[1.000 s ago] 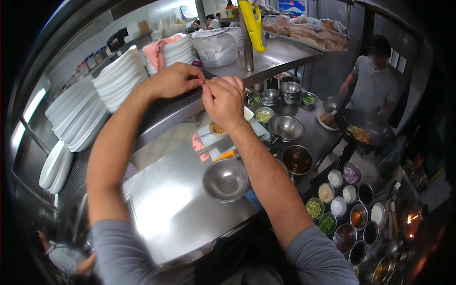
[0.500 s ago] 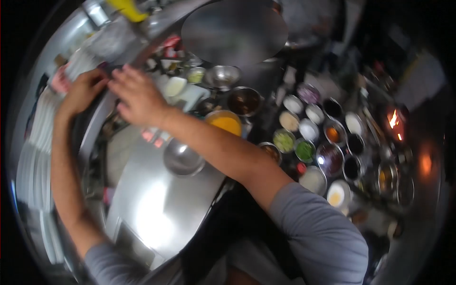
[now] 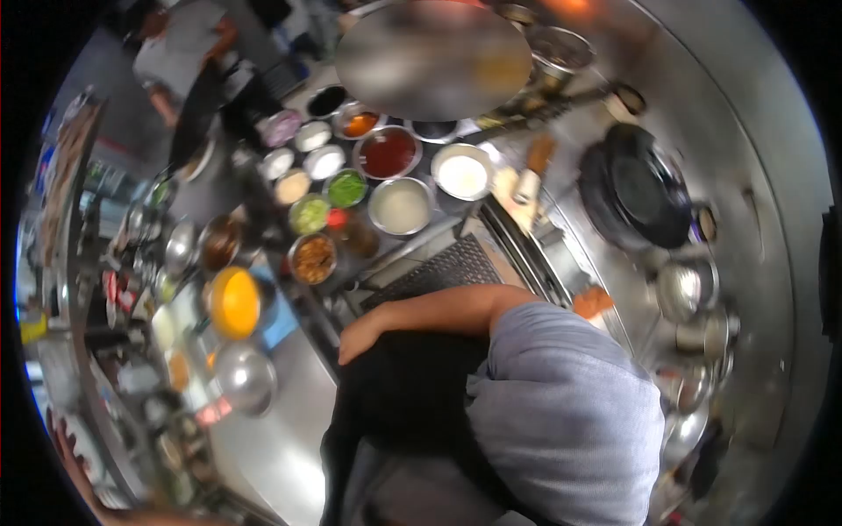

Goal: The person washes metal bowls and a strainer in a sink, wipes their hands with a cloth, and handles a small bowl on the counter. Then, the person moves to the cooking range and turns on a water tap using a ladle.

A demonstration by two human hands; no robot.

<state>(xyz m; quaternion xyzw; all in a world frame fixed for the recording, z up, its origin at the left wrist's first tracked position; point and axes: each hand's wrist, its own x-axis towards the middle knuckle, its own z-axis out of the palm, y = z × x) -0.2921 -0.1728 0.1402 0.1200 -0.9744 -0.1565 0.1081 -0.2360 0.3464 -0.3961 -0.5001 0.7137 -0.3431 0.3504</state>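
At the far left edge my left hand (image 3: 70, 451) is raised beside the shelf, its blurred fingers spread and nothing visible in them. My right hand (image 3: 358, 337) is low against the black apron (image 3: 403, 377), by the worktop's edge; its fingers are too hidden and blurred to read. Left of it lie a steel bowl (image 3: 246, 379) and a container of orange contents (image 3: 234, 302) on the steel worktop (image 3: 272, 447). Beyond my right hand are a bowl of brown pieces (image 3: 313, 259) and a red-capped bottle (image 3: 355, 235).
Several ingredient bowls stand ahead, among them red sauce (image 3: 387, 152) and chopped greens (image 3: 346, 188). A dark wok (image 3: 645, 188) and steel pots (image 3: 687, 289) are at the right. A co-worker (image 3: 180, 53) stands at the upper left. A shelf (image 3: 83, 351) runs along the left.
The view has swung toward the right side of the kitchen. My hands, earlier together over the shelf, are now far apart: the right is down by the apron, the left at the far left edge.
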